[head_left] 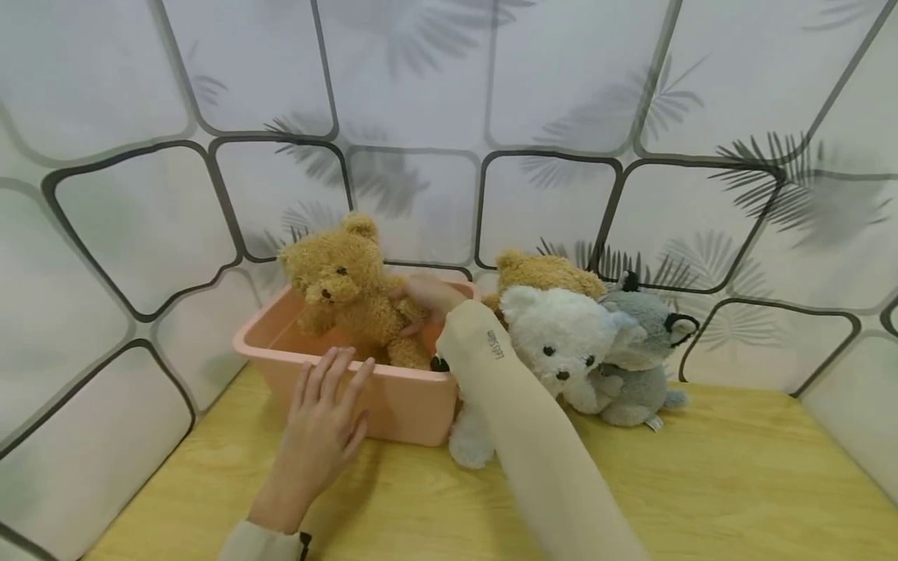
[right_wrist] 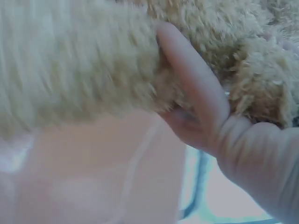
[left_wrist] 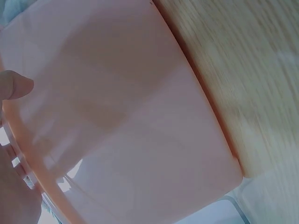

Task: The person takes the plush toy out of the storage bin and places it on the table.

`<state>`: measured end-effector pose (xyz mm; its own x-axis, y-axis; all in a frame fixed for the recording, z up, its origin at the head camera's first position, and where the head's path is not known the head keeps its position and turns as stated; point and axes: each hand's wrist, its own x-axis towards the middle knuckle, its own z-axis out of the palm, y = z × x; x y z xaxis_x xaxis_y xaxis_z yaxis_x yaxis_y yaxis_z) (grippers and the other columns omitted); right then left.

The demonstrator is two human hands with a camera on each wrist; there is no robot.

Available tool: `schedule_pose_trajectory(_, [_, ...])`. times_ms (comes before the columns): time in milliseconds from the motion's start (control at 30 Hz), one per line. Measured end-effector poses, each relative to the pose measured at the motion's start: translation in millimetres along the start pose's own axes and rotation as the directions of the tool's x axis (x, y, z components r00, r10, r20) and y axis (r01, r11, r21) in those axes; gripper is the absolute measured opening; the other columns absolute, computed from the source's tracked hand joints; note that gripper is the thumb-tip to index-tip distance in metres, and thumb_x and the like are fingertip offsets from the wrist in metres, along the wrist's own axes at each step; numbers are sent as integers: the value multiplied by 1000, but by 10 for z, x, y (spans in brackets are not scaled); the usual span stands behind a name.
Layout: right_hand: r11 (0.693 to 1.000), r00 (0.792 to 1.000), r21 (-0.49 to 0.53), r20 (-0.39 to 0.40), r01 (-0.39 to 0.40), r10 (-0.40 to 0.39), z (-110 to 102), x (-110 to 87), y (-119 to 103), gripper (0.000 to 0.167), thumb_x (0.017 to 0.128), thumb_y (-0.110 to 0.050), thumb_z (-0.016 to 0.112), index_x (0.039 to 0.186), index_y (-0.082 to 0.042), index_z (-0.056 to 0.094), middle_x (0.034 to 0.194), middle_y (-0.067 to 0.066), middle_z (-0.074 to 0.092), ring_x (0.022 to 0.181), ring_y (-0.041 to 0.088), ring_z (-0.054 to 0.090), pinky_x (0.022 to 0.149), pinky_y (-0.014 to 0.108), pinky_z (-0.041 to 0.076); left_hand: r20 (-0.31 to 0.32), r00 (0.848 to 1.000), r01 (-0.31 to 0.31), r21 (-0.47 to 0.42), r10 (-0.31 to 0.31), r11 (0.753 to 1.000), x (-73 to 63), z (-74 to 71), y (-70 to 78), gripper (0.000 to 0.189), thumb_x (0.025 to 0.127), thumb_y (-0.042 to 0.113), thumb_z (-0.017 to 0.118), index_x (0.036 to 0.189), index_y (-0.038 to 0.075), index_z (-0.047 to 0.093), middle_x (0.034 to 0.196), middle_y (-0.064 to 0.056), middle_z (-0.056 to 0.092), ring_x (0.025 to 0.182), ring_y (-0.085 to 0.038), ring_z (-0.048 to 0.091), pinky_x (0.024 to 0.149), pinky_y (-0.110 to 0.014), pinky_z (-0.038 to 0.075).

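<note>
A brown teddy bear (head_left: 351, 292) is partly inside a pink plastic bin (head_left: 393, 405), its head above the rim. My right hand (head_left: 424, 296) grips the bear at its side by the arm. In the right wrist view the thumb of that hand (right_wrist: 201, 88) presses into the curly fur (right_wrist: 84, 70), with the bin's pink wall (right_wrist: 107, 172) below. My left hand (head_left: 326, 413) rests with straight, spread fingers on the bin's front rim. The left wrist view has its thumb (left_wrist: 16, 85) against the bin's outer wall (left_wrist: 140, 102).
Right of the bin sit a white plush bear (head_left: 561, 339), a grey plush animal with black-edged ears (head_left: 634, 335) and another brown bear (head_left: 543, 273) behind. Bin and toys stand on a wood-grain table (head_left: 730, 467). A patterned wall covering (head_left: 421, 202) closes off the back and sides.
</note>
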<state>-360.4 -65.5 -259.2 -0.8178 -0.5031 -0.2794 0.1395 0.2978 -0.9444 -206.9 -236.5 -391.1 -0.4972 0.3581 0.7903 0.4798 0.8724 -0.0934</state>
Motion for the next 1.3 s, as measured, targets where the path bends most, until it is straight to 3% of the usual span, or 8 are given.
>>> schedule_pose_trajectory(67, [997,997,-5,-21,72,-72,-8,-46,-111,56,104,-14,52,157,-5,35,165,11,25,149,31,27,89,44,58,1,1000,-4,3,4,1000,10,-1,-2,64,87,23,51,147,2,46,144,-29,43,135,-50,36,109,-69,28])
schedule_pose_trajectory(267, [977,975,82,-127,196,-185,7,-157,-333,77,101,-15,61,162,-7,16,163,14,28,149,31,28,91,47,57,-8,1000,6,20,-5,1000,21,-19,-32,62,88,25,47,146,1,47,143,-30,43,134,-50,37,108,-69,28])
schedule_pose_trajectory(500, [935,949,217,-213,280,-234,55,-292,-275,51,100,-16,63,148,-5,48,158,9,37,145,28,36,89,44,58,4,1000,8,30,-8,1000,1,-36,-33,59,92,27,43,145,2,47,143,-30,43,134,-50,37,106,-71,31])
schedule_pose_trajectory(633, [903,930,274,-253,332,-265,52,-437,-166,45,100,-16,63,144,-11,54,151,6,47,139,25,44,89,41,58,4,1000,6,31,-6,999,-3,-33,-33,58,93,27,42,145,2,47,145,-29,42,135,-49,36,106,-70,31])
schedule_pose_trajectory(833, [849,876,288,-341,443,-341,78,-637,66,36,100,-22,64,136,-18,66,133,1,63,121,19,60,91,44,57,7,1000,-1,29,1,1000,2,-26,-26,56,97,28,40,147,3,45,143,-30,43,135,-49,37,105,-71,31])
schedule_pose_trajectory(1000, [745,806,348,-414,570,-423,205,-690,290,19,101,-16,62,115,-8,73,102,6,70,93,19,68,81,40,60,3,1000,10,20,-10,1000,-22,-17,-16,55,96,28,40,145,3,46,141,-31,44,134,-50,37,104,-72,31])
schedule_pose_trajectory(1067, [695,786,386,-425,607,-450,253,-704,406,16,101,-12,60,112,-9,71,102,3,68,90,18,67,80,39,60,1,1000,13,16,-13,1000,-36,-11,-10,55,96,28,41,145,3,47,142,-31,44,134,-51,37,104,-72,31])
schedule_pose_trajectory(1300, [601,762,474,-470,644,-445,361,-799,690,28,100,-9,57,125,-7,68,110,8,67,93,19,69,87,41,59,-15,1000,10,0,-10,1000,-47,2,0,60,90,24,46,146,2,47,143,-31,44,134,-52,37,105,-72,29])
